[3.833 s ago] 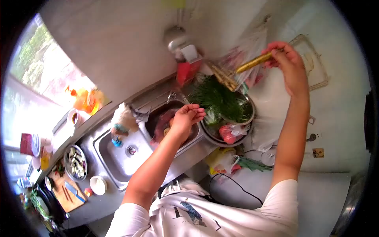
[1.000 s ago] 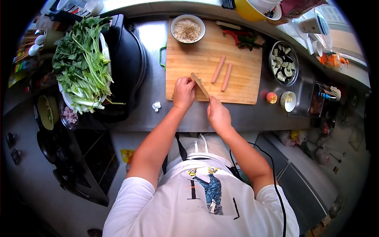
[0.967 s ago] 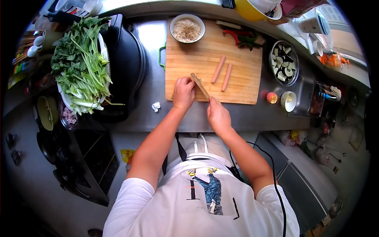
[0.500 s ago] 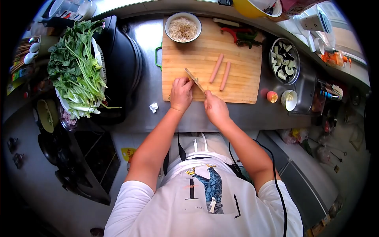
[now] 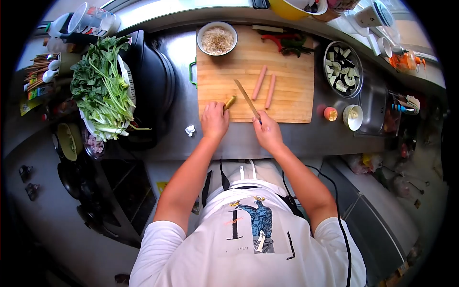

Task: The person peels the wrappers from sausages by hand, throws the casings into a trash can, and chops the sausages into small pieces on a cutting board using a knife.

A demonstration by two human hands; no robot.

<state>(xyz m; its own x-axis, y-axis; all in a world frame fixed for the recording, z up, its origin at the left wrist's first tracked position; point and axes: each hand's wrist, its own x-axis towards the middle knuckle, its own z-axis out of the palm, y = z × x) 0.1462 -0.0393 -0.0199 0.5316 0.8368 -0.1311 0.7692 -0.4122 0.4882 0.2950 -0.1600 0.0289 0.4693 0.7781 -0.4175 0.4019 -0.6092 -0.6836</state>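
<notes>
My left hand rests at the near left of the wooden cutting board, fingers closed around a short olive-gold stick-shaped piece. Its far end sticks out past the fingers; what kind of food it is I cannot tell. In my right hand is a kitchen knife, gripped by the handle at the board's near edge. The blade points away and to the left, a little apart from the olive-gold piece. Two pink sausages lie side by side to the right of the blade.
A bowl of pale shreds and red and green peppers sit at the board's far side. Rightward are a bowl of eggplant pieces, a cut fruit and a small white bowl. Leafy greens fill a basket at left.
The knife has moved right, away from my left hand, exposing the olive-gold piece. My right hand has shifted slightly right, my left hand slightly left, and the view has tilted a little.
</notes>
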